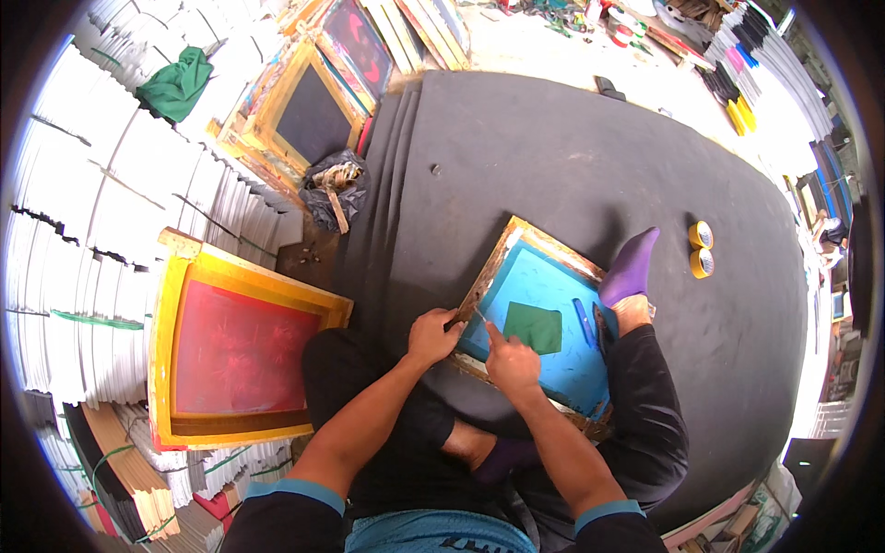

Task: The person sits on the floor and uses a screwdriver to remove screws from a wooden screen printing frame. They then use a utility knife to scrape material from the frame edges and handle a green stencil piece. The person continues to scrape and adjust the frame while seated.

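Note:
A screen-printing frame [502, 244] of worn wood with blue mesh lies tilted across my lap on the dark surface. My left hand [431, 337] is closed at its left edge, with a small dark bit showing by the fingertips that I cannot make out. Over the mesh near that edge, my right hand [513, 361] grips a thin pale metal tool [479, 315], its index finger stretched along it. A green cloth piece [535, 328] lies flat on the mesh beside the right hand. Farther right on the mesh is a blue-handled cutter [584, 322].
My foot in a purple sock [631, 267] rests against the frame's right corner. Two yellow tape rolls [702, 249] lie to the right. A yellow-edged red screen [244, 346] leans at left near white stacks [101, 313]. A black plastic bag [323, 198] sits farther back.

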A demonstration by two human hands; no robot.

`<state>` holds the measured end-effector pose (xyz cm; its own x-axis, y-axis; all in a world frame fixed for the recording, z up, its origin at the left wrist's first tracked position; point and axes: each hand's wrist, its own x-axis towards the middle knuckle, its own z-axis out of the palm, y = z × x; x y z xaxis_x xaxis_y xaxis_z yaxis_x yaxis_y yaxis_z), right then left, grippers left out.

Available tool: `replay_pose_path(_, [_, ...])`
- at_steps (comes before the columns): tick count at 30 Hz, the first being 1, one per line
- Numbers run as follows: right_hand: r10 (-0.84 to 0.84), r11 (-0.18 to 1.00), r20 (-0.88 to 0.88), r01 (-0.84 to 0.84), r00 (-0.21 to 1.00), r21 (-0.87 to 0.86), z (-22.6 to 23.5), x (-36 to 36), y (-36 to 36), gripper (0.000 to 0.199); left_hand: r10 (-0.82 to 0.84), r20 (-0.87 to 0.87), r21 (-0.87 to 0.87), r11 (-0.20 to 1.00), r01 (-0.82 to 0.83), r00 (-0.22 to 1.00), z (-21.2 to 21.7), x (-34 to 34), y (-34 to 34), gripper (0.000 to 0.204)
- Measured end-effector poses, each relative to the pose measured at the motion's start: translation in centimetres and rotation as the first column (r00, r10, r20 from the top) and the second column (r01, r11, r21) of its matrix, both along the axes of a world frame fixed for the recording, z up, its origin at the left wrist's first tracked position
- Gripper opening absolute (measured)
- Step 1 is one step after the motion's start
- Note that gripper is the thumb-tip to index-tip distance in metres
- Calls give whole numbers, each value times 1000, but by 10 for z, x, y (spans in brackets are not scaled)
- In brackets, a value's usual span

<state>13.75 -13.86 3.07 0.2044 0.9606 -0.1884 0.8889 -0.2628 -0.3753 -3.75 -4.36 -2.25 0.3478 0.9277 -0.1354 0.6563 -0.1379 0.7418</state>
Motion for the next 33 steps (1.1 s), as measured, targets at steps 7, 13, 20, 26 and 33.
replay_pose_path(7, [7, 998, -121, -1, 993, 57, -14, 10, 1, 37, -1, -27, 22, 1000, 1, 1000, -5, 2, 1, 40])
replay_pose_path(13, [-68, 995, -215, 83, 974, 57, -11, 13, 6, 33, 19, -7, -35, 999, -19, 1000, 6, 5, 2, 40])
replay_pose_path(20, [-81, 991, -186, 99, 979, 93, -8, 4, -2, 34, 23, 45, -11, 1000, -23, 999, -4, 0, 2, 37])
replay_pose_path(26, [-95, 994, -201, 105, 975, 42, -6, 5, -1, 34, 34, 35, -102, 994, -30, 999, 3, 2, 4, 35])
replay_pose_path(33, [-128, 990, -231, 138, 965, 29, -3, 3, -1, 34, 47, 51, -86, 995, -42, 998, 5, 2, 3, 34])
